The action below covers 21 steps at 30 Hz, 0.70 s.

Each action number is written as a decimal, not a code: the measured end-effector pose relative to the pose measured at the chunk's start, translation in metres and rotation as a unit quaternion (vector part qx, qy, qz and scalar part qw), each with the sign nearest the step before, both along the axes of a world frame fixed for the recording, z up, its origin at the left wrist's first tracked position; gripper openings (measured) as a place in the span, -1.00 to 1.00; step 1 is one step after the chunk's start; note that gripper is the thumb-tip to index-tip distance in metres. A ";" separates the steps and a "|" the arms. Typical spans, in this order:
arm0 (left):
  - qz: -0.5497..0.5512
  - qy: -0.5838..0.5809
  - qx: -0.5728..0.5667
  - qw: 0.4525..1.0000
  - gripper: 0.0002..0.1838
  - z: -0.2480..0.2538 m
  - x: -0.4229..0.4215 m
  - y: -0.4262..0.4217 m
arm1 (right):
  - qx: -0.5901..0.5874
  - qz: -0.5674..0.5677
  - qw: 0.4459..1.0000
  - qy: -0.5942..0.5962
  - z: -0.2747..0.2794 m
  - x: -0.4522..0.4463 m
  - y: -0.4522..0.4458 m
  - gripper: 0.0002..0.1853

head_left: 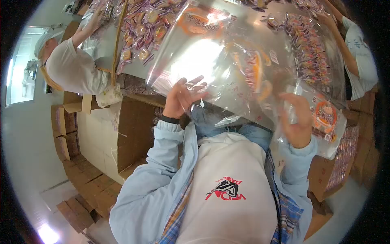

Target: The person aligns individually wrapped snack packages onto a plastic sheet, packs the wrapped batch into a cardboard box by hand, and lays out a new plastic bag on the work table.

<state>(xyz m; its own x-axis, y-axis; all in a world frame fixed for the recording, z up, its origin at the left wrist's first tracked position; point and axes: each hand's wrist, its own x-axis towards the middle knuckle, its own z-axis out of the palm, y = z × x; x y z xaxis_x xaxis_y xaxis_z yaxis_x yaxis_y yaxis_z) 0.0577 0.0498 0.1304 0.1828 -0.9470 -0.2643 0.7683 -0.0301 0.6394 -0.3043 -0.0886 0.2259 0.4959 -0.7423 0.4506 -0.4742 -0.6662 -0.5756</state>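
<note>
A large clear plastic bag [227,77] with orange and red print spreads in front of me over the table edge, shiny with glare. My left hand [183,97] is at its lower left edge, palm up with the fingers apart, touching the film. At the bag's right side, my right hand [296,120] has its fingers curled onto the film; it is slightly blurred. Just beyond that hand lies a printed plastic bag [323,112] with an orange round logo. Small wrapped snacks [310,53] are lined up in rows at the upper right.
Many loose wrapped snacks [142,26] cover the table at the upper left. An open cardboard box [136,134] stands below the table at left, and another box [331,171] with packs at right. One co-worker [75,61] is at left, another person [359,57] at right.
</note>
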 end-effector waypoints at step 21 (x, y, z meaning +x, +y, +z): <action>0.063 -0.672 -0.293 0.677 -0.30 0.168 -0.076 0.017 | 0.387 0.496 0.667 -0.399 0.027 0.138 0.052 0.20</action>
<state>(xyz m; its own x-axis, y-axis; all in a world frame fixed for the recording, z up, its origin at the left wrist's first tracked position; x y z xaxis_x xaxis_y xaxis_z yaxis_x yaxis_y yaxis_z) -0.0181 0.0668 0.2987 -0.0265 -0.7712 0.6360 -0.5469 0.5437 0.6365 -0.1659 -0.0366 0.2526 0.7468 -0.3920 0.5372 0.6427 0.2179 -0.7345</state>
